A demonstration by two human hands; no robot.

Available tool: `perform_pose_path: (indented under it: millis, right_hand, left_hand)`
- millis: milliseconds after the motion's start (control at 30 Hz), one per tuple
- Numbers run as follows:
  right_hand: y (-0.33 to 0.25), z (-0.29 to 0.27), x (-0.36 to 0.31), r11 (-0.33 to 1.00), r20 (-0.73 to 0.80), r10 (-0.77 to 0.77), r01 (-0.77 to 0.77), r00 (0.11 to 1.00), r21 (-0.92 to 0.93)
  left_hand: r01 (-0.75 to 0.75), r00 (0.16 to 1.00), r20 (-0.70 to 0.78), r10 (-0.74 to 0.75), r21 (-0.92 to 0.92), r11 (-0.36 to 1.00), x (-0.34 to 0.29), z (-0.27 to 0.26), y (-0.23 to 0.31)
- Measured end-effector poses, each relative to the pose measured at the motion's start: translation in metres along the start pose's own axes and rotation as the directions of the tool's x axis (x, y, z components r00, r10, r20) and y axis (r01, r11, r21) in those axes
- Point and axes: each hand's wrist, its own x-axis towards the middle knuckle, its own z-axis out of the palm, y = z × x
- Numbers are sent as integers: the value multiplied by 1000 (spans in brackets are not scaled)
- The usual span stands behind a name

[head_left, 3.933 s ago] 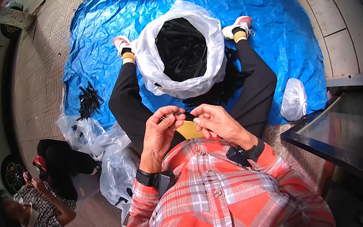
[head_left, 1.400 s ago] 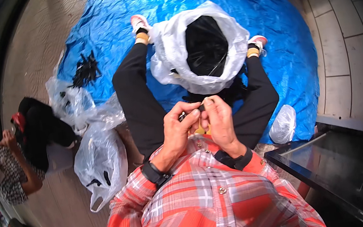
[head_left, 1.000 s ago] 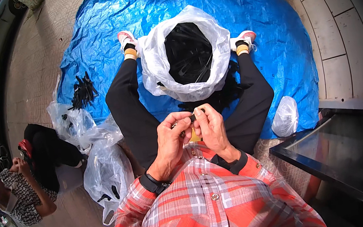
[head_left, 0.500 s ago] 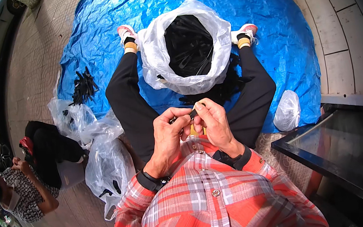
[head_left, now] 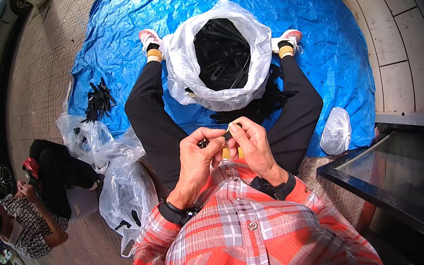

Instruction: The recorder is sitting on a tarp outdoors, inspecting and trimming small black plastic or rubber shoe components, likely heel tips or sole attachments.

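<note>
Above my lap, my left hand [head_left: 197, 159] and my right hand [head_left: 253, 147] are held close together, fingertips bent in a pinch. Between them is a small black piece [head_left: 229, 134], mostly covered by the fingers, so its exact kind cannot be made out. Another dark bit [head_left: 203, 143] shows within the curl of my left hand. Just beyond the hands lies a loose heap of black strips [head_left: 257, 108]. Farther off, between my feet, stands a white plastic bag [head_left: 180, 63] with its mouth rolled wide, holding many long black strips [head_left: 223, 55].
A blue tarp [head_left: 125, 14] spreads under my legs. At left lie a small black pile [head_left: 98, 101] and clear plastic bags [head_left: 125, 191]. A tied white bag [head_left: 335, 131] rests at right, near a dark glass-topped panel [head_left: 391, 172]. Another person [head_left: 31, 217] sits at far left.
My fingers have shifted slightly around the black piece, with the right fingertips moving a little. The whole view has drifted marginally; the bag and heaps look the same.
</note>
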Motion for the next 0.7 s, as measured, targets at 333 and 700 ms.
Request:
perform_pose_path:
  millis: [333,700]
  right_hand:
    - [-1,-5,-1,589,94,-597,516,796,-622]
    - [-5,31,-1,162,543,-527,705,654,-691]
  left_hand:
    - [-182,979,-62,193,152,972,10,17,-15]
    - [-228,973,-10,229,-150,962,6,-30,-20]
